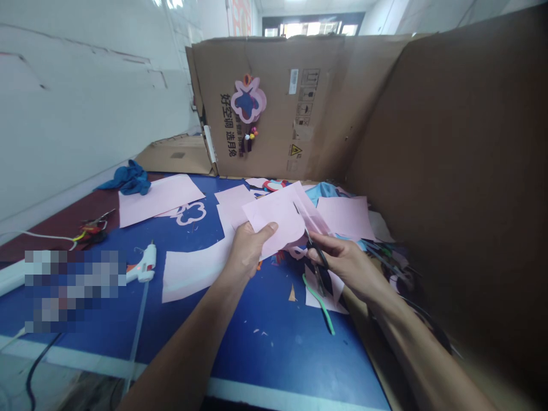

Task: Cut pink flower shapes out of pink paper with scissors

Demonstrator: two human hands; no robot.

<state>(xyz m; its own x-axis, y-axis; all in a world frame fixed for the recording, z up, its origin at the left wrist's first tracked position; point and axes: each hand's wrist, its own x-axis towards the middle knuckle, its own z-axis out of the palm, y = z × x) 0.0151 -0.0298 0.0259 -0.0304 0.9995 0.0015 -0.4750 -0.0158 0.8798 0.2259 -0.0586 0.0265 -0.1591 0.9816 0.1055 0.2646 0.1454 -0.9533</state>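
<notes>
My left hand (252, 245) pinches a sheet of pink paper (280, 216) by its near left edge, thumb on top, and holds it above the blue table. The paper's lower right side has a rounded cut edge. My right hand (342, 260) is closed around the black handles of a pair of scissors (317, 254). The scissor blades point up and left at the paper, and a strip of it stands off to the right of the cut. Under my right hand lie a scrap of pink paper (314, 299) and a green pipe cleaner (321, 308).
More pink sheets (158, 197) lie around the blue table (257, 365), with a flower-shaped paper outline (191, 213). A white glue gun (148, 264) stands on the left. Cardboard walls (325, 108) rise behind and at right. A blue cloth (131, 178) rests far left.
</notes>
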